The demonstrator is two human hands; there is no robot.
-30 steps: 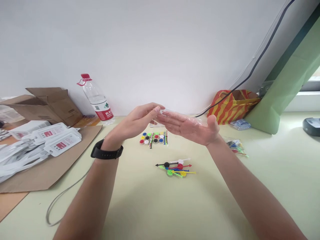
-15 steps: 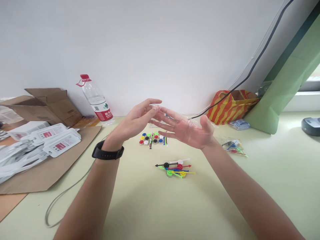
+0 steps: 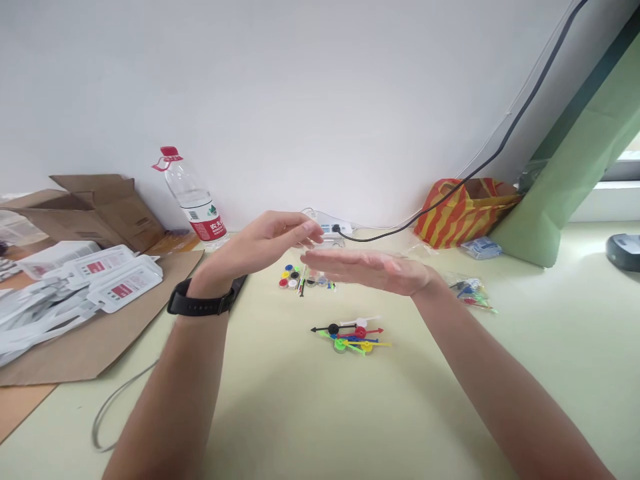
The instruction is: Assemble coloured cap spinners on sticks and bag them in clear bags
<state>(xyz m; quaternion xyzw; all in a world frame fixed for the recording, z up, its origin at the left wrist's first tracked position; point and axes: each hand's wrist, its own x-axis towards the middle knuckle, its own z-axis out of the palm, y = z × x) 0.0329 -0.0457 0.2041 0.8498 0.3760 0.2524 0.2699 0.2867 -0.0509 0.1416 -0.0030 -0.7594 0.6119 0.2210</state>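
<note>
My left hand (image 3: 267, 241), with a black band on its wrist, is raised over the table with its fingers stretched out and nothing visible in it. Facing it, my right hand (image 3: 367, 270) lies flat in the air, slightly smeared by motion, its fingers straight and apart from the left fingertips. Below them on the table is a small pile of coloured plastic arrow spinners (image 3: 353, 337), in black, white, red, blue, green and yellow. Partly covered by my hands, loose round discs (image 3: 290, 275) and thin arrow pieces lie farther back.
Right of my hands lies a clear bag of coloured parts (image 3: 471, 292), with a striped bag (image 3: 450, 213) behind it. A power strip (image 3: 330, 228) sits by the wall. At left are a water bottle (image 3: 200, 207), an open cardboard box (image 3: 107, 217) and white tags (image 3: 123, 287).
My right hand has turned from palm showing to nearly edge-on. My left hand has shifted slightly left, and the fingertips have drawn apart, uncovering the power strip. The spinner pile stays put.
</note>
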